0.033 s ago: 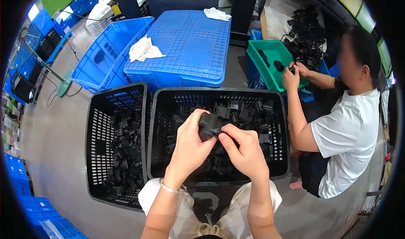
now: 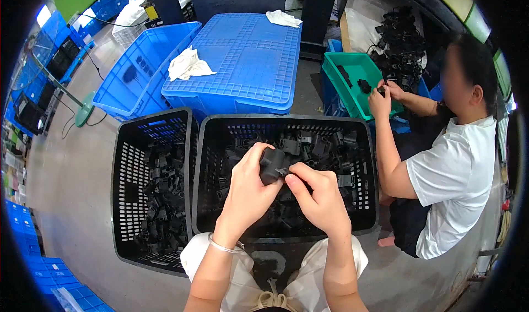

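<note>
A black moulded plastic part (image 2: 271, 166) is held over the middle of a black slatted crate. My left hand (image 2: 249, 188) wraps round its left side, thumb below and fingers above. At the part's right edge, my right hand (image 2: 318, 193) pinches a small ragged black piece (image 2: 282, 172) between thumb and forefinger. Whether that piece is joined to the part I cannot tell. Beneath my hands, the black crate (image 2: 286, 239) holds many similar loose black parts (image 2: 325, 147).
A second black crate (image 2: 124, 246) with black parts stands at the left. Beyond are a lidded blue bin (image 2: 237, 53) with white cloths (image 2: 188, 65) and an open blue bin (image 2: 124, 86). At right, a co-worker (image 2: 457, 169) handles a small black part over a green tray (image 2: 339, 72).
</note>
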`<action>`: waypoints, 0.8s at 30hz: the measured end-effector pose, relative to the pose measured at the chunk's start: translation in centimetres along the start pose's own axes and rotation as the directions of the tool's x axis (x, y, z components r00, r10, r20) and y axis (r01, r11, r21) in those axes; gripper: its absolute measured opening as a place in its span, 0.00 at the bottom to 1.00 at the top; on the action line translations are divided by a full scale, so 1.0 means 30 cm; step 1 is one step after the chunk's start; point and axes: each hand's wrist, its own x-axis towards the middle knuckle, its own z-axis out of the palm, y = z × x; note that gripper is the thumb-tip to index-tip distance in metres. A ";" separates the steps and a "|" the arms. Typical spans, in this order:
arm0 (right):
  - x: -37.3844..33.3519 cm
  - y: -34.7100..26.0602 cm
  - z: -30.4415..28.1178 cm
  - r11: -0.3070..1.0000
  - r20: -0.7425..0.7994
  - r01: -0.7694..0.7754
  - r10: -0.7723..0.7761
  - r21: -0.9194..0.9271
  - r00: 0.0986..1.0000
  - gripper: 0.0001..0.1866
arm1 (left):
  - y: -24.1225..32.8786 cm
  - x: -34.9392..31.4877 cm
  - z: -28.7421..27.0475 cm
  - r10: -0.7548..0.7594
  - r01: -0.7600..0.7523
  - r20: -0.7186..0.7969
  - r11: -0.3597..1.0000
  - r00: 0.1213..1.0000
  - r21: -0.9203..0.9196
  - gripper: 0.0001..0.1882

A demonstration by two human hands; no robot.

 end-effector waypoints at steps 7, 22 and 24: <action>0.004 -0.016 -0.002 0.991 -0.001 -0.083 0.083 0.104 0.997 0.08 | 0.002 0.005 0.000 0.031 -0.031 -0.002 0.999 1.000 0.038 0.19; -0.009 0.010 -0.012 0.989 0.028 0.044 -0.040 -0.144 0.999 0.08 | -0.009 -0.007 0.026 -0.019 0.019 0.004 0.999 1.000 0.037 0.19; -0.011 0.006 -0.015 0.977 0.031 0.031 -0.025 -0.210 0.999 0.08 | -0.016 -0.006 0.038 -0.053 0.053 0.015 0.999 0.998 0.014 0.18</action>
